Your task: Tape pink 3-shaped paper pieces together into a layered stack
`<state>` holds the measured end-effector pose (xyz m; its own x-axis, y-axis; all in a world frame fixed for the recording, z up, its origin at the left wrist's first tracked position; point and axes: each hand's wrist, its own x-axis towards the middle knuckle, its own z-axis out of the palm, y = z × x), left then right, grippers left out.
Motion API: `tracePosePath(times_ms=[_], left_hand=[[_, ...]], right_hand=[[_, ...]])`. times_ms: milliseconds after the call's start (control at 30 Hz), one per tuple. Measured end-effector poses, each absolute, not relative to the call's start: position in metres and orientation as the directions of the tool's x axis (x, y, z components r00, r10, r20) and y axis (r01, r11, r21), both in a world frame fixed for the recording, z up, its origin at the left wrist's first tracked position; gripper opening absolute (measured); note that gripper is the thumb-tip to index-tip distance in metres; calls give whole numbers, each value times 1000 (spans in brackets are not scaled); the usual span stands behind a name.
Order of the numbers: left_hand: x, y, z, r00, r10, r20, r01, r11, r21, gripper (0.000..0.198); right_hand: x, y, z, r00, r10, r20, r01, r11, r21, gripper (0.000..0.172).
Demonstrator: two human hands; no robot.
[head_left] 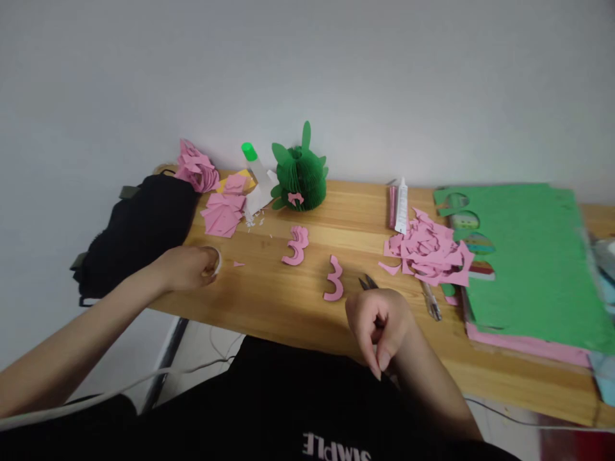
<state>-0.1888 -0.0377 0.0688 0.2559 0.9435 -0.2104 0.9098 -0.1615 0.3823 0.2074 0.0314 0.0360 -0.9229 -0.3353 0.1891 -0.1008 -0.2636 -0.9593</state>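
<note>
My left hand [189, 267] is closed at the left of the wooden table, its fingers curled round a small round thing with a white rim [218, 262], mostly hidden by them. Above the table's front edge, my right hand [382, 320] is bent down with thumb and forefinger pinched together; what sits between them, if anything, is too small to make out. Just beyond it the dark tips of scissors [369, 282] stick out. A single pink wavy paper cutout [334, 279] lies nearby, and a small stack of similar pink cutouts [296, 246] rests farther left.
At the back stands a green folded-paper ball with leaves [302, 179], beside a green-capped glue stick [254, 163]. Pink scraps [427, 248], a white tube [401, 206] and a pen [432, 302] lie right, near green sheets [528, 262]. A black bag [144, 224] is left.
</note>
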Motion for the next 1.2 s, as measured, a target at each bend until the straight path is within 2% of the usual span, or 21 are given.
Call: tracePosePath(times_ms=[133, 233, 333, 400, 433, 467, 533, 600, 667, 833, 900, 967, 1033, 1100, 1200], left_hand=[[-176, -46, 78, 269, 923, -274, 898, -137, 418, 22], [-156, -51, 100, 331, 890, -314, 869, -157, 470, 11], [-122, -56, 121, 441, 844, -306, 799, -213, 562, 12], [-95, -57, 129, 479, 858, -185, 731, -273, 625, 13], [-81, -57, 130, 501, 859, -109, 680, -312, 663, 12], [-68, -57, 131, 507, 862, -30, 633, -348, 692, 12], [-47, -56, 130, 485, 866, 122, 559, -415, 718, 10], [-32, -54, 128, 455, 857, 240, 505, -470, 723, 9], [-25, -53, 127, 439, 842, 314, 459, -511, 727, 10], [-25, -54, 130, 421, 840, 343, 422, -516, 746, 10], [-27, -55, 131, 404, 859, 314, 376, -469, 799, 9], [-27, -54, 133, 382, 890, 249, 239, -355, 904, 8], [-26, -49, 134, 371, 917, 150, 12, -166, 986, 9], [-23, -43, 137, 407, 912, 58, -209, 32, 977, 12], [-17, -33, 140, 496, 868, -15, -366, 225, 903, 13]], right_hand=[[204, 28, 33, -937, -292, 192, -102, -298, -949, 31], [203, 25, 33, -964, -198, 178, -109, -315, -943, 30], [202, 17, 44, -981, -66, 182, -155, -296, -943, 26], [200, 7, 58, -960, 209, 185, -228, -205, -952, 25], [198, 1, 66, -888, 422, 184, -254, -115, -960, 25], [196, -7, 76, -757, 625, 192, -230, 19, -973, 25], [192, -23, 93, -528, 811, 251, -14, 287, -958, 33], [189, -39, 106, -437, 834, 337, 195, 454, -869, 39], [186, -53, 113, -402, 823, 401, 308, 535, -787, 41], [182, -69, 114, -267, 836, 479, 348, 547, -761, 45], [179, -67, 117, -248, 828, 503, 361, 560, -745, 46], [178, -60, 123, -292, 799, 526, 416, 601, -683, 50], [176, -49, 130, -370, 753, 544, 498, 655, -568, 51], [176, -35, 134, -441, 698, 565, 554, 707, -440, 45], [175, -14, 134, -512, 637, 577, 570, 754, -326, 26]])
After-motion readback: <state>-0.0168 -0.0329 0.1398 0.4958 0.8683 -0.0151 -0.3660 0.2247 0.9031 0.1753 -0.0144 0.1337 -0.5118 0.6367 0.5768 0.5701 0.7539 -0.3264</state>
